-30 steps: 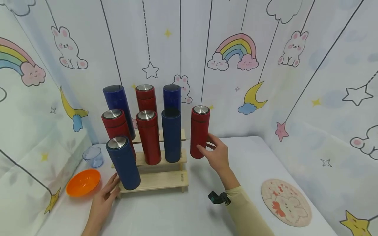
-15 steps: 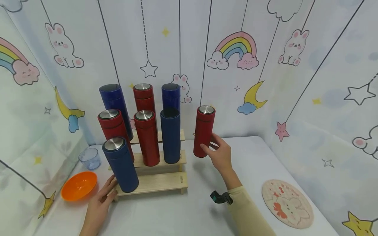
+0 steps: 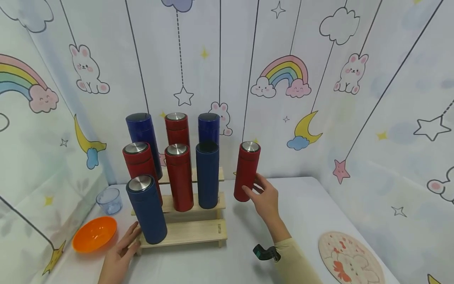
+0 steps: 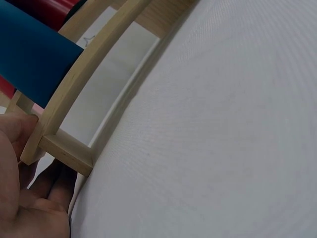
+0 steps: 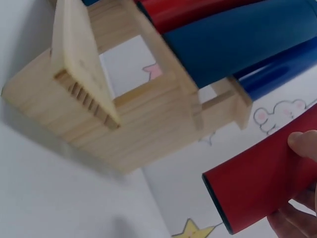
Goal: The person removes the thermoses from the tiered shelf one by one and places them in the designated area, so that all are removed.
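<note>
My right hand [image 3: 266, 199] grips a red thermos [image 3: 247, 171] by its lower part, thumb on the near side. The thermos is upright with a slight tilt, off the table, to the right of a stepped wooden rack [image 3: 193, 232]. In the right wrist view its base [image 5: 218, 203] hangs free of the rack. My left hand [image 3: 118, 252] holds the left end of the bottom step; in the left wrist view its fingers [image 4: 54, 186] reach round the rack's end. A blue thermos [image 3: 147, 211] stands at the left of that step, beside this hand.
On the middle step are two red thermoses [image 3: 179, 179] and a blue one [image 3: 207, 177]. The top step bears two blue thermoses [image 3: 142, 128] with a red one [image 3: 177, 128] between. An orange bowl [image 3: 95, 234] and clear cup [image 3: 109, 201] sit left; a round bunny mat [image 3: 349, 256] lies right.
My right hand has moved the red thermos a little to the right, away from the rack, with more tilt. My left hand stays at the rack's end. The head view has shifted slightly.
</note>
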A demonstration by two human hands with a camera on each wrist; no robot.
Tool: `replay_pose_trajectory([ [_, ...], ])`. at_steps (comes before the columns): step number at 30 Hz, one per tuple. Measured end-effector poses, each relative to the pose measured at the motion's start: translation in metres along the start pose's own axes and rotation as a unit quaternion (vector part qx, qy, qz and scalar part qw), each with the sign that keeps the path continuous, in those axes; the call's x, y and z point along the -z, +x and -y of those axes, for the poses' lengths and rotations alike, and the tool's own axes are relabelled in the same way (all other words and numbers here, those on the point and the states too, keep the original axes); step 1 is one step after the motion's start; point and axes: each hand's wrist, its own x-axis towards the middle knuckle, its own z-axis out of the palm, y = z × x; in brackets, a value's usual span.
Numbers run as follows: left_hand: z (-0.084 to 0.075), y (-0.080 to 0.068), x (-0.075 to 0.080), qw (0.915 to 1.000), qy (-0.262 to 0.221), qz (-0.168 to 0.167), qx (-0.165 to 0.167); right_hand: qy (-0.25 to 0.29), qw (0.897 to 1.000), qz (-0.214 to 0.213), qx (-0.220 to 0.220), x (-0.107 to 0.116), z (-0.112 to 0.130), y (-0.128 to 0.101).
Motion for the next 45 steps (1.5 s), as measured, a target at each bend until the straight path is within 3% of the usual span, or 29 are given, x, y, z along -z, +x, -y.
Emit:
replay_pose_trajectory([
  [15,-0.003,-0.002,0.000,0.9999,-0.002,-0.001,-0.011,0.006,0.999,-0.002,-0.033,-0.008,-0.032,-0.004],
  [25,-0.004,-0.002,-0.001,1.0000,0.003,-0.001,0.002,0.003,0.998,0.010,-0.063,-0.016,-0.045,-0.009],
  [38,-0.001,-0.004,-0.002,0.9994,0.011,-0.020,-0.026,0.008,0.997,0.015,-0.073,-0.021,-0.057,-0.013],
  [45,-0.002,-0.003,-0.001,0.9999,0.004,-0.011,-0.006,0.017,0.996,0.020,-0.089,-0.022,-0.061,-0.014],
])
